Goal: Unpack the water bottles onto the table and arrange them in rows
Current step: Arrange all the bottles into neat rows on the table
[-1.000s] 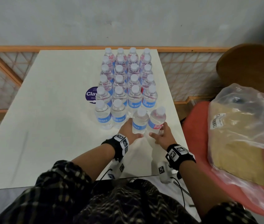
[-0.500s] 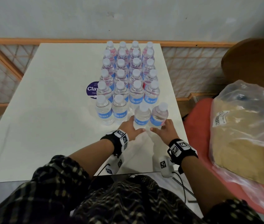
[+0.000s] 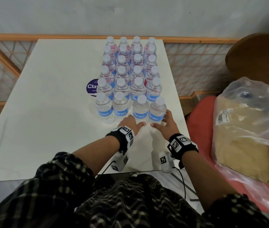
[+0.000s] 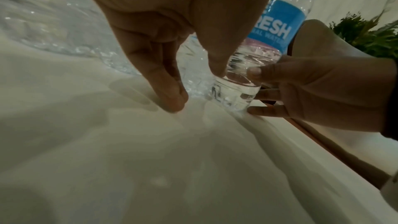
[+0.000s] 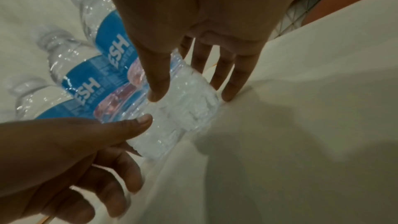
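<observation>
Several clear water bottles with blue labels stand in rows of four (image 3: 128,66) on the white table (image 3: 48,112). In the nearest row, two bottles (image 3: 112,109) stand alone at the left. My left hand (image 3: 135,122) holds the base of the third bottle (image 3: 140,111) between thumb and downward-curled fingers (image 4: 172,91). My right hand (image 3: 161,122) wraps the base of the fourth bottle (image 3: 157,112), thumb (image 5: 157,91) on one side and fingers (image 5: 228,89) on the other. Both bottles stand upright on the table, side by side (image 5: 86,88).
The table's right edge (image 3: 182,122) runs just beside my right hand. A clear plastic bag with a tan package (image 3: 245,129) lies on a red seat at the right. A purple round sticker (image 3: 91,87) shows left of the rows. A wooden lattice rail (image 3: 196,63) runs behind.
Both hands have slid their two bottles away from me, up beside the two left bottles of the nearest row. The right bottle, tilted before, now stands straighter.
</observation>
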